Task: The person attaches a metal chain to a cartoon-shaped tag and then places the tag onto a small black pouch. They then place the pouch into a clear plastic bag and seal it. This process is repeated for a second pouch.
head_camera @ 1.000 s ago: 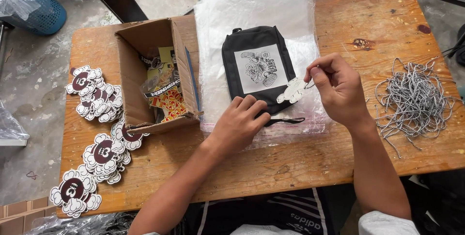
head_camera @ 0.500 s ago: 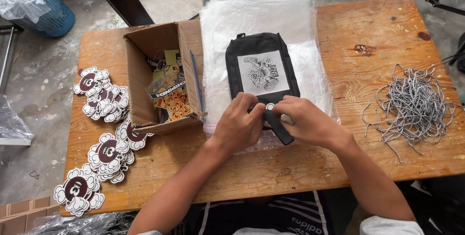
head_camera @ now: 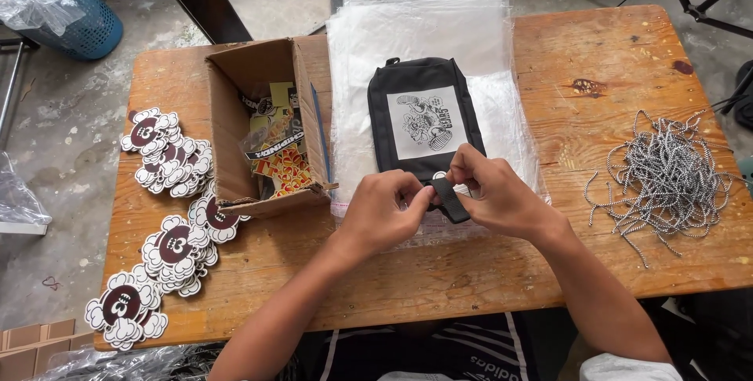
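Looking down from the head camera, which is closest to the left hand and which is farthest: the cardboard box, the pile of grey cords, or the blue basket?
From the left hand:
1. Cardboard box, just to its left on the table.
2. Pile of grey cords, across on the table's right side.
3. Blue basket, on the floor beyond the table's far left corner.

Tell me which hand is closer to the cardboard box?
Left. The left hand sits just right of the box, near its front corner, pinching the black strap. The right hand is farther right, on the strap's other side.
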